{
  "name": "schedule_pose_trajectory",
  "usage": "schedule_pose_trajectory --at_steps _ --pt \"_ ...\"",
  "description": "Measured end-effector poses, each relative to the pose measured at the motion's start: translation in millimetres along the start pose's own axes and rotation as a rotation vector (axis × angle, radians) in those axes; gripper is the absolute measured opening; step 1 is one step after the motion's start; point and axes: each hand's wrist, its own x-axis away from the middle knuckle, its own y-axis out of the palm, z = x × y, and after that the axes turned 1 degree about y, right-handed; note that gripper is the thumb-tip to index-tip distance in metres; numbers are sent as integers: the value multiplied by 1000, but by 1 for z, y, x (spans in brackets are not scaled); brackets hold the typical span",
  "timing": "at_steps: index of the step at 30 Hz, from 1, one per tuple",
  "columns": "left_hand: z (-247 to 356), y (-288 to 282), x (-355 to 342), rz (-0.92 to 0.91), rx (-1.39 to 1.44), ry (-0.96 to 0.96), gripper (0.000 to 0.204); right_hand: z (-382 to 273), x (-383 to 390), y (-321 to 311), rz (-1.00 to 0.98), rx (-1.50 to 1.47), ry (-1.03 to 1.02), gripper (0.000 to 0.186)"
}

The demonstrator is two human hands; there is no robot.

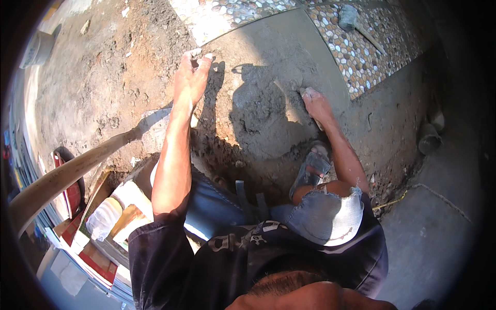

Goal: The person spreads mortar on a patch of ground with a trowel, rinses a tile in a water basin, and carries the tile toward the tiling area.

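Note:
My left hand (192, 75) reaches out over the rough ground beside the mortar, its dusty fingers bent and apart, with nothing visible in them. My right hand (317, 107) is closed at the right side of the wet grey mortar (266, 101). Its knuckles are smeared with grey, and whatever its fingers hold, if anything, is hidden. The mortar is lumpy near me and smoother toward its far edge, where it meets pebble-faced tiles (356, 62). Shadows fall across its middle.
A mallet (348, 18) lies on the pebble tiles. A long wooden handle (72, 168) slants in from the left, near stacked boxes and a plastic cup (104, 219). At upper left stands a bucket (39, 49). A yellow cord (391, 201) lies at right.

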Motion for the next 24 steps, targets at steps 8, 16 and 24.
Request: schedule_pose_trajectory --at_steps 8,16,24 --pt "3 1 0 18 11 3 51 11 -3 19 128 -24 -22 39" --pt "7 -6 3 9 14 -32 53 5 -4 5 56 -27 36 39" --pt "8 -6 5 13 -51 -32 55 12 3 -2 134 44 -147 36"
